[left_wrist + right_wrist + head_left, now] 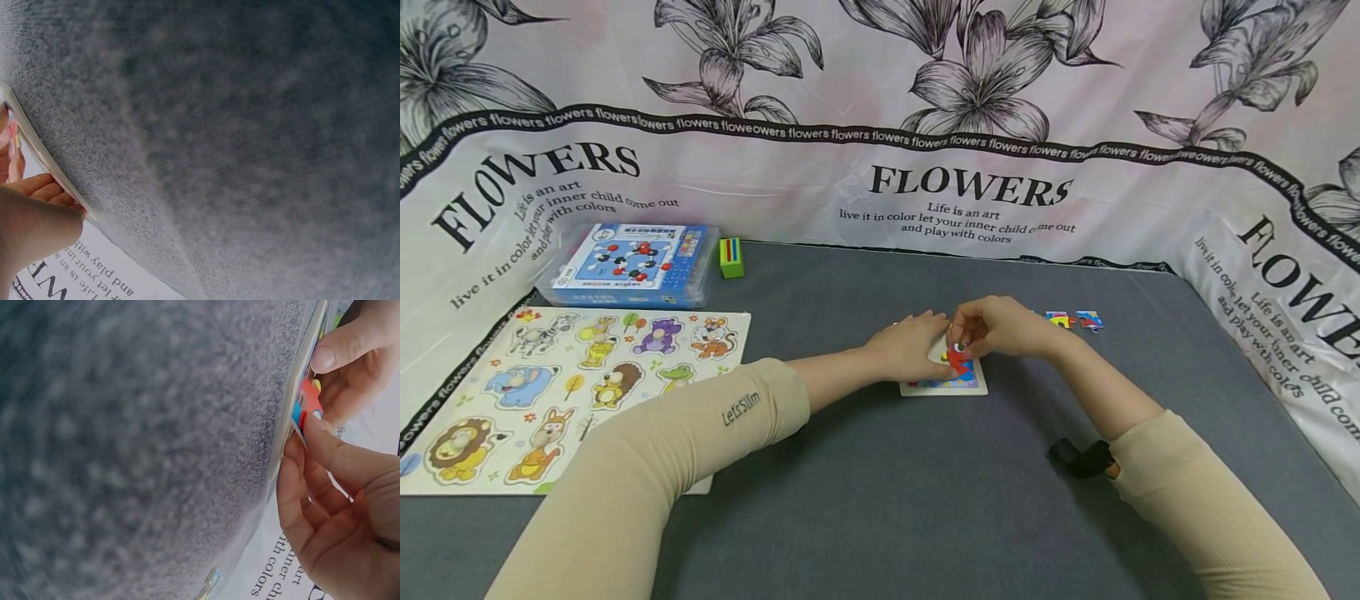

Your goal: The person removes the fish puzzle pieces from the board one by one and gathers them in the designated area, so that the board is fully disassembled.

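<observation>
A small jigsaw puzzle board (942,391) with a pale rim and a blue picture lies on the grey table. My left hand (904,345) rests on its left side, the thumb over the picture and the fingers extended toward the far side. At the board's right side, my right hand (998,327) pinches a red puzzle piece (957,358) between thumb and fingers. In the right wrist view, that puzzle piece (310,397) is tilted against the board near the left thumb. Both hands cover much of the picture.
Loose puzzle pieces (1088,320) lie beyond the right forearm. To the left is a large animal puzzle board (651,379), with a clear plastic box (625,265) and a green block (731,258) behind it. A flower-printed cloth (760,187) hangs along the back.
</observation>
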Motion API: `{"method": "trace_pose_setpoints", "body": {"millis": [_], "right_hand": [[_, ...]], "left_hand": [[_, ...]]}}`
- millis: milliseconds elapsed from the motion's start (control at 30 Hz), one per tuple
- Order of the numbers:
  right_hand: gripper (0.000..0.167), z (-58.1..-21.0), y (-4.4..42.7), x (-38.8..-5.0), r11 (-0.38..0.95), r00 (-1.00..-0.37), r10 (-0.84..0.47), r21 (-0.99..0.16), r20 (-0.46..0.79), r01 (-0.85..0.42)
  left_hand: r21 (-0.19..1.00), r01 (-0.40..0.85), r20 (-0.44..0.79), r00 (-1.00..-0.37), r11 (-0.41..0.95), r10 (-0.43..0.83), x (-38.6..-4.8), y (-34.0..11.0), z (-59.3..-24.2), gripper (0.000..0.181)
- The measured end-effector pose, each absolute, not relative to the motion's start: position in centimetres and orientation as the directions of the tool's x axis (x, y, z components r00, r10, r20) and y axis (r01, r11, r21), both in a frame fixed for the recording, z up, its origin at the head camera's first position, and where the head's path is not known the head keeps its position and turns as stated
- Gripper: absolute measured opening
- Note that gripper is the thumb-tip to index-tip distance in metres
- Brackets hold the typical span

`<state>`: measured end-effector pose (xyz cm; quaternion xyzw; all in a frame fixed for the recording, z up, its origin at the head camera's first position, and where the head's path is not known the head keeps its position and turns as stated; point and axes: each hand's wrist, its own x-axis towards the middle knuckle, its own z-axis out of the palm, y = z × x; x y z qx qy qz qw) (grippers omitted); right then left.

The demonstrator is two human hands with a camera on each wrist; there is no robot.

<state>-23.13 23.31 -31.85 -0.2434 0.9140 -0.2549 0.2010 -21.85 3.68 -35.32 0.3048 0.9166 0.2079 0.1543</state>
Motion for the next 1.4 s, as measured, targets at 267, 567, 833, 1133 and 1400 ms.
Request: {"method": "trace_pose_setpoints", "body": {"millis": [267, 567, 833, 1133, 1400], "right_hand": [[0.013, -31.6, 24.0, -23.3, 0.749, -0.810, -0.536, -0.576, -0.239, -0.326], [0.013, -30.4, 26.2, -23.1, 0.755, -0.849, -0.482, -0.594, -0.215, -0.278], [0.019, -29.7, 30.1, -22.9, 0.784, -0.888, -0.408, -0.580, -0.211, -0.222], [0.029, -29.6, 35.5, -22.7, 0.778, -0.918, -0.328, -0.615, -0.223, -0.129], [0.034, -30.2, 39.9, -22.7, 0.802, -0.937, -0.241, -0.595, -0.252, -0.046]], "left_hand": [[0.464, 0.489, -0.172, -0.768, 0.739, 0.617, -21.8, 3.7, -35.3, 0.079], [0.435, 0.502, -0.175, -0.767, 0.748, 0.617, -21.9, 3.8, -35.3, 0.079], [0.422, 0.508, -0.172, -0.768, 0.751, 0.616, -21.6, 3.8, -35.2, 0.077], [0.421, 0.514, -0.169, -0.765, 0.747, 0.622, -21.5, 3.7, -35.2, 0.078], [0.417, 0.515, -0.168, -0.766, 0.749, 0.620, -21.6, 3.6, -35.3, 0.079]]}}
